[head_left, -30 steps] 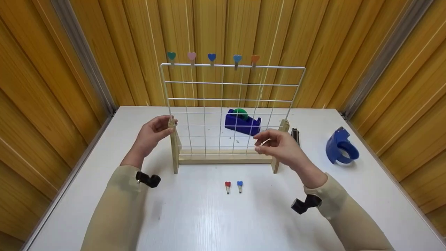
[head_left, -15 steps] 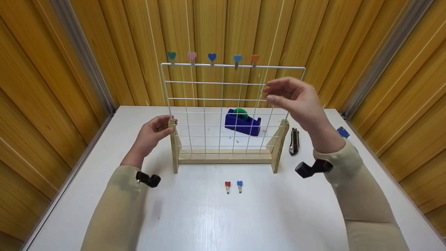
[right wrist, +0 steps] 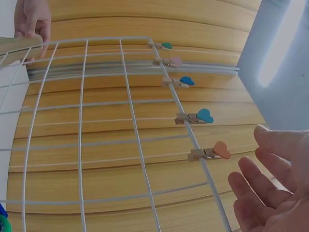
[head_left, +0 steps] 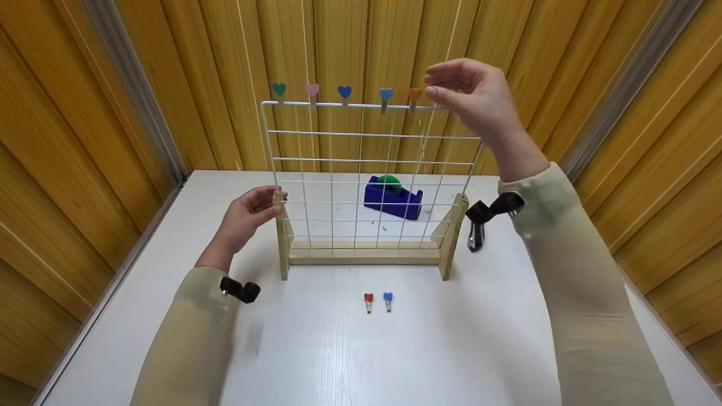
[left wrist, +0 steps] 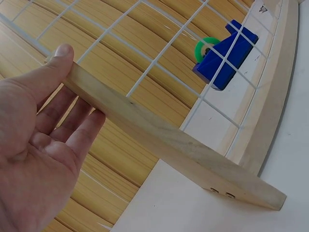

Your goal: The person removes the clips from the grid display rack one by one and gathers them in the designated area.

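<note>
White wire makes up the grid [head_left: 359, 160], upright in its wooden stand [head_left: 364, 257], and look at the line along the grid's top edge: green clip [head_left: 278, 89], pink clip [head_left: 312, 89], dark-blue clip [head_left: 344, 92], light-blue clip [head_left: 386, 94], orange clip [head_left: 414, 95], each with a heart on it! Over on the left, the left hand [head_left: 242, 220] pinches the upper end of the stand's left upright [left wrist: 145, 121], thumb on one side, fingers on the other. And up at the top right, here is the right hand [head_left: 485, 104], loosely spread, fingers gently bent and the thumb apart from them, just beside the orange clip. Down on the table [head_left: 316, 349], between the stand and the front edge, a red clip [head_left: 369, 302] and a blue clip [head_left: 388, 301] lie side by side. Behind the grid, near the table's back edge, sits a dark-blue tape dispenser [head_left: 392, 203] with a green reel [head_left: 389, 181]. Off toward the right edge, a cutter [head_left: 476, 238] lies beside the stand, partly hidden by the black wrist camera [head_left: 495, 207].
</note>
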`<state>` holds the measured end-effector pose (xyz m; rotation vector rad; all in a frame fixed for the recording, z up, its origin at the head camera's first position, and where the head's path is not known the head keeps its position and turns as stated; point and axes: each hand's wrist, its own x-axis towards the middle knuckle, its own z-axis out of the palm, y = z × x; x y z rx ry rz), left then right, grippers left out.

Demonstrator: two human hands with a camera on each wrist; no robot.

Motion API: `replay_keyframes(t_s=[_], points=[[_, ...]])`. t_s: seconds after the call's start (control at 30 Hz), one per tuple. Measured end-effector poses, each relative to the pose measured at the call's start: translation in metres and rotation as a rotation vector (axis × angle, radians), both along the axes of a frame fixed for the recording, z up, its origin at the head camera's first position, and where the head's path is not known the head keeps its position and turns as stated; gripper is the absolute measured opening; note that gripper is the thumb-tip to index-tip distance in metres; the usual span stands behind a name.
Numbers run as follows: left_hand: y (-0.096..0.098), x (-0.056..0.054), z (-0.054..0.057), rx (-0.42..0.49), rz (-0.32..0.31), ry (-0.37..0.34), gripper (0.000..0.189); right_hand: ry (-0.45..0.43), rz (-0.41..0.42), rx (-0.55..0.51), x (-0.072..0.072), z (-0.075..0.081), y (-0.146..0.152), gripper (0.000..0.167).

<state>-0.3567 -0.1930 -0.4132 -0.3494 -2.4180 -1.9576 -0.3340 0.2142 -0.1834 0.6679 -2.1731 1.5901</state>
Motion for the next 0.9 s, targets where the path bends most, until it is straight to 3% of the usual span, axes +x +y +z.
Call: replay_keyframes(t_s=[0.33,0.57,0.9], points=[[0.003,0.0,0.0,0.04,-0.012,-0.004,0.047,-0.139,-0.092,0.243,-0.017,0.005,-0.006,0.032],[0.002,0.001,0.001,0.03,-0.006,0.015,0.046,-0.167,-0.13,0.244,-0.017,0.004,-0.01,0.027],[0.004,0.0,0.0,0.013,-0.001,0.004,0.048,-0.094,-0.142,0.185,-0.018,-0.001,-0.011,0.021]])
